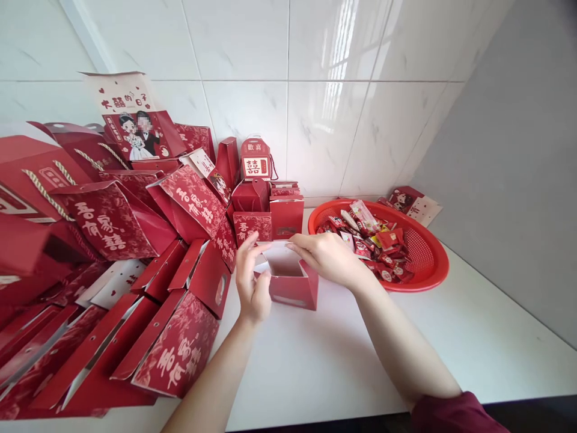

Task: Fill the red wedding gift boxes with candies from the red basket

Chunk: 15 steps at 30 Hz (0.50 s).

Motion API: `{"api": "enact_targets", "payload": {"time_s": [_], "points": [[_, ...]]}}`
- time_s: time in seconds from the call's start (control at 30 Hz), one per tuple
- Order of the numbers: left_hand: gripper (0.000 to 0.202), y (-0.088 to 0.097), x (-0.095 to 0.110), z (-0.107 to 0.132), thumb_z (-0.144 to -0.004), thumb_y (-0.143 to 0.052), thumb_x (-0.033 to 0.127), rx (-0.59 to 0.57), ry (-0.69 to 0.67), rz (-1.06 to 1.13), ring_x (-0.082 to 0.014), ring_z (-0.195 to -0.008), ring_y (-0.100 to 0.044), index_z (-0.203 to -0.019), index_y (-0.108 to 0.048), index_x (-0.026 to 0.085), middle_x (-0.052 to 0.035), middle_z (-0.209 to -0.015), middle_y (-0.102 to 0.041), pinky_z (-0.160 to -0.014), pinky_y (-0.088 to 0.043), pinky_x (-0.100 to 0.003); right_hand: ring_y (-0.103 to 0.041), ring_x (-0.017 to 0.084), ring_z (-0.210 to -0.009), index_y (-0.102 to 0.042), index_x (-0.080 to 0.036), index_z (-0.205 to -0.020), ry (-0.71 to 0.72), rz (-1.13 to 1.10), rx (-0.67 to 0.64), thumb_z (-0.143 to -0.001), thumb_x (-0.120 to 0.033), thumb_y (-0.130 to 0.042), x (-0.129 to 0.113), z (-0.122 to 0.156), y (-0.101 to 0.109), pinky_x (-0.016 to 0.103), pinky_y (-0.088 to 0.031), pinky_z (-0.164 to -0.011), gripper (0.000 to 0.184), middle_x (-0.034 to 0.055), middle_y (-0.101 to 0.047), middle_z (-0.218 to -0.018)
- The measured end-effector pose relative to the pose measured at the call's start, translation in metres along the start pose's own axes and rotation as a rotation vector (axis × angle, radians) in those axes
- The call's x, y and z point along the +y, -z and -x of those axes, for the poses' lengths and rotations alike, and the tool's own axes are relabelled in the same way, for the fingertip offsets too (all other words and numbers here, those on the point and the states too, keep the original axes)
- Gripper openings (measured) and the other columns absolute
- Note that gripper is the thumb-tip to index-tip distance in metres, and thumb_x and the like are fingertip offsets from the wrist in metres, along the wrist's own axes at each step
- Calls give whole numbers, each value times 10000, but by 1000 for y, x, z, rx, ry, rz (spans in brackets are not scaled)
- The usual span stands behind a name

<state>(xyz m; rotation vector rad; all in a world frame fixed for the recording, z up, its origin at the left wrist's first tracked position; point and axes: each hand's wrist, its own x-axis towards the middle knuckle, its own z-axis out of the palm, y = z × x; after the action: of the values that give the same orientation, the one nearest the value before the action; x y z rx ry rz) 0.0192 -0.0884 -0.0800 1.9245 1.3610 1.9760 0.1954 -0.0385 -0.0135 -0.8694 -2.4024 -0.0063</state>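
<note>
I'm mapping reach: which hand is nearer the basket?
Right. The right hand is at the open box's right side, just left of the basket; the left hand is at the box's left side, farther from it.

Bright, soft light, striped glare on wall tiles [247, 54], faint shadow on white tabletop [315, 367], stretched edges

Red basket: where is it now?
In the head view, the red basket sits right of centre on the white counter, near the tiled wall, right of the right hand and the open box.
</note>
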Motion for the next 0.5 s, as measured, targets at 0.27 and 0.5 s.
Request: {"api": "enact_targets", "payload": {"time_s": [0.27,0.5], "points": [[415,5,7,1,-744,-436,169,-12,-143,-171,-311,-1252,-509,-1090,-667,158,-128,-1367,-502,-1015,-451,-474,-560,103,-677,-589,-178,-1052,317,154,261,-983,-110,-417,-3,3,0,247,-321,-597,198,-3,-668,-808],[201,5,8,2,-788,-453,265,39,-231,-286,-335,-1198,-535,-883,-605,174,-150,-1310,-526,-955,-450,-488,-563,101,-612,-592,-181,-1069,271,140,312,-980,-165,-479,8,8,10,244,-340,-580,144,-3,-683,-778]]}}
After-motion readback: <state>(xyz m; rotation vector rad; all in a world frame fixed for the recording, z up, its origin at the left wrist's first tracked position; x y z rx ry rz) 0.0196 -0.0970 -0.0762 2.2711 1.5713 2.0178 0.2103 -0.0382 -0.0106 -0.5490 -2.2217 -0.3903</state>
